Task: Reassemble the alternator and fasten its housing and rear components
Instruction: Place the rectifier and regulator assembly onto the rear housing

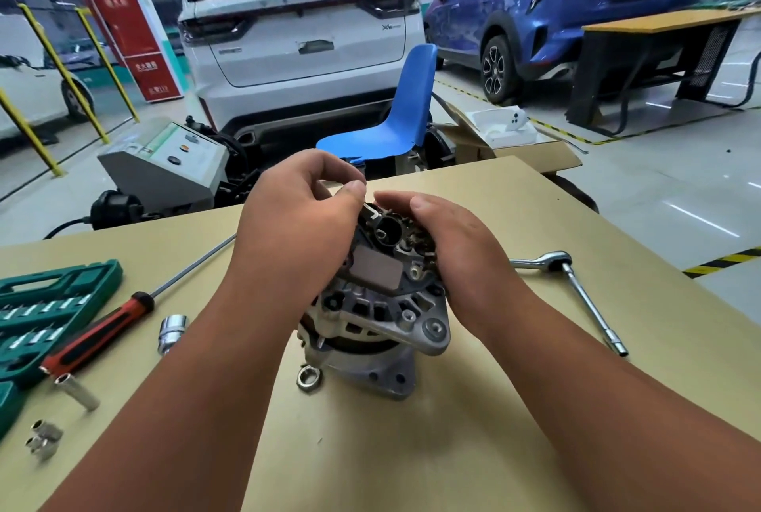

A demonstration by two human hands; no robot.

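Counter carries alternator, rear end up, between both hands. Left hand over its top-left, fingertips and thumb pinched together; can't tell on what. Right hand curls round the rear components. Loose nut at base; screwdriver, socket left; ratchet right.

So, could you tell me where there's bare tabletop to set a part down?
Bare table lies at the near edge, this side of the alternator, and right of the ratchet. The left is crowded: screwdriver, sockets, tool case.
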